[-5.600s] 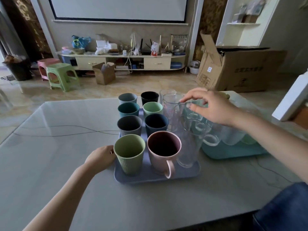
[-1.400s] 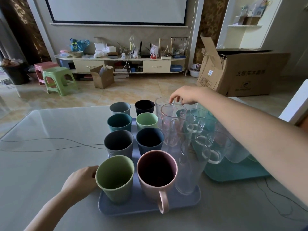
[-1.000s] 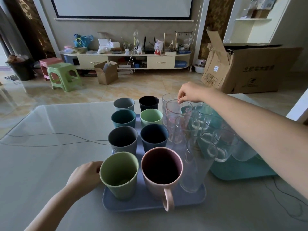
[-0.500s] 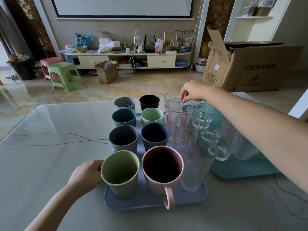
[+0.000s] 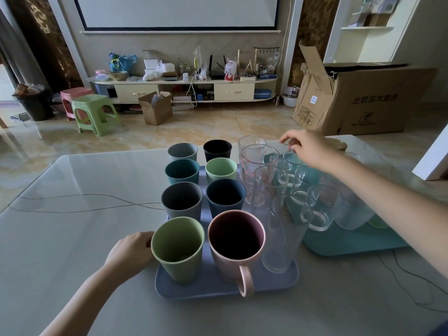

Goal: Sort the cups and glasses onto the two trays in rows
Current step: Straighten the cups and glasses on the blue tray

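Note:
A blue-grey tray (image 5: 206,291) holds two columns of coloured cups, with a green cup (image 5: 178,248) and a pink mug (image 5: 236,243) nearest me. A third column of tall clear glasses (image 5: 281,238) stands along its right side. To the right, a teal tray (image 5: 351,243) carries several short clear glasses. My left hand (image 5: 131,251) grips the blue-grey tray's left edge beside the green cup. My right hand (image 5: 305,149) reaches over the far end of the teal tray and pinches the rim of a small clear glass (image 5: 289,161), just right of a pink-printed glass (image 5: 257,166).
The trays sit on a pale glossy table (image 5: 72,238). A beige dish (image 5: 339,144) lies behind my right hand and a white box (image 5: 434,158) stands at the table's right edge. A big cardboard box (image 5: 375,100) is on the floor beyond.
My right hand has shifted right, from the rim of the pink-printed glass to the small glass at the far end of the teal tray. My left hand has stayed at the tray's edge.

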`<state>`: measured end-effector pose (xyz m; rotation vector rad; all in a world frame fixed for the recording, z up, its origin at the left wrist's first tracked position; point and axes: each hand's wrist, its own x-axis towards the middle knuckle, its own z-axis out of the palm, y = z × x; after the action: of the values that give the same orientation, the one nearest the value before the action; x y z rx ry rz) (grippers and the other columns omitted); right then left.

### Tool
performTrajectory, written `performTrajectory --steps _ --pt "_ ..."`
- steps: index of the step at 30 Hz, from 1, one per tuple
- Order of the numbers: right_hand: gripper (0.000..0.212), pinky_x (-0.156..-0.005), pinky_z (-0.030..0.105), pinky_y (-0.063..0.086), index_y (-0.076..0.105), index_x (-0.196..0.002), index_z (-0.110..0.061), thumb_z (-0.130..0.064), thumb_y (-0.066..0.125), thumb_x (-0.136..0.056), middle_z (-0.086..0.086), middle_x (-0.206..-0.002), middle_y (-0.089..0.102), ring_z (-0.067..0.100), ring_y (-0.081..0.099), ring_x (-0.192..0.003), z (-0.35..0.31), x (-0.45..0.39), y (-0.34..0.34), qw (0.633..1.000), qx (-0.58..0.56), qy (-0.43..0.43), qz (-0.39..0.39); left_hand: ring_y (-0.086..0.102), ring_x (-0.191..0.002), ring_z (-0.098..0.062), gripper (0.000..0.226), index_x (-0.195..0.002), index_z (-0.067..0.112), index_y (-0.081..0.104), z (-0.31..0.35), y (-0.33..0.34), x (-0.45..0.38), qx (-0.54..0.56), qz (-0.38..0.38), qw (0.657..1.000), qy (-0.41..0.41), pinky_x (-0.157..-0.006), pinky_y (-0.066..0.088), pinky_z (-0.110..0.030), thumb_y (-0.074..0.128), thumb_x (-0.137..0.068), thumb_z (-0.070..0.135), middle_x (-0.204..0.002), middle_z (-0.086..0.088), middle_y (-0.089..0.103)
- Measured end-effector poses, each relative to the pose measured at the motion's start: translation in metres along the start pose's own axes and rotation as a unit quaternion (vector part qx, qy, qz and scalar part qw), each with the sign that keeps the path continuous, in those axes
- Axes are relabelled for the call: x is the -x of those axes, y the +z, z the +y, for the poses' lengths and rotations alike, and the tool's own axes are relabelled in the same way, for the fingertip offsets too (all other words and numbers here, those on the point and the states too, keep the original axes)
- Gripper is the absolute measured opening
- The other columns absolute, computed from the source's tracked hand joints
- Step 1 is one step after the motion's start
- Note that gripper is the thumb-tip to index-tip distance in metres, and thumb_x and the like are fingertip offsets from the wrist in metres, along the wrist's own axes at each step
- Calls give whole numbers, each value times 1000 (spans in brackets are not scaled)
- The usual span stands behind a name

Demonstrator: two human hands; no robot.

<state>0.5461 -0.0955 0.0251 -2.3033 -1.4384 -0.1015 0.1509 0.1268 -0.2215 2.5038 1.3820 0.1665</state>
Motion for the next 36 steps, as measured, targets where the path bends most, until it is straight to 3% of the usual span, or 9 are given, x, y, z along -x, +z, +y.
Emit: performTrajectory --steps 3,6,9,13,16,20,24,27,36 --pt "25 -48 18 43 62 -112 -17 -5 54 -91 0 -92 68 8 57 -56 7 69 0 998 -31 8 54 63 -69 -9 19 -69 57 51 25 -24 18 22 -26 999 7 -64 56 -33 32 -67 55 -71 20 63" --pt "13 -52 22 49 60 -87 -25 -12 62 -88 -7 -77 71 4 63 -60 12 143 9 993 -87 58 50 62 -75 -19 23 -77 40 62 53 -51 40 43 -34 998 14 -72 55 -38 39 -80 43 -86 4 70" --pt "24 -44 18 43 53 -67 -26 -20 66 -86 -6 -53 66 0 56 -43 11 192 28 983 -128 131 -35 59 -86 -25 25 -100 14 66 70 -59 53 42 -31 999 -10 -81 50 -38 45 -92 25 -102 -8 69" --pt "28 -30 17 37 50 -63 -21 -29 62 -87 -3 -52 58 11 54 -38 -4 216 60 956 -116 189 -191 49 -87 -22 28 -107 1 63 86 -66 72 42 -18 999 -9 -85 45 -36 42 -96 16 -112 -17 65" --pt "30 -32 25 42 48 -63 -20 -34 59 -88 -1 -55 53 16 52 -40 -9 217 69 950 -94 211 -211 49 -92 -23 28 -103 2 65 89 -72 85 42 -33 999 -7 -89 42 -33 42 -97 14 -113 -17 64" --pt "32 -49 22 38 53 -64 -18 -32 54 -92 -1 -55 53 18 53 -52 -17 213 68 949 -89 194 -231 52 -105 -25 26 -85 19 60 88 -77 93 30 -65 997 -12 -92 37 -28 38 -98 17 -113 -13 62" --pt "42 -29 13 29 50 -60 -12 -26 44 -99 -3 -37 51 7 43 -21 -28 219 73 911 -234 229 -252 54 -101 -25 28 -106 5 66 97 -78 92 29 -62 997 -33 -94 41 -32 41 -97 14 -115 -14 65" --pt "43 -27 14 29 47 -55 -10 -20 47 -97 -3 -28 46 5 42 -19 -33 218 79 909 -260 241 -220 56 -109 -30 29 -108 2 65 106 -80 90 38 -56 996 -62 -96 44 -37 42 -96 13 -117 -16 64" --pt "40 -28 15 29 47 -56 -8 -17 50 -95 6 -39 50 10 41 -19 -22 213 89 896 -295 283 -174 55 -114 -29 33 -120 5 60 124 -80 94 6 -35 997 -63 -97 44 -35 39 -96 12 -125 -14 58"
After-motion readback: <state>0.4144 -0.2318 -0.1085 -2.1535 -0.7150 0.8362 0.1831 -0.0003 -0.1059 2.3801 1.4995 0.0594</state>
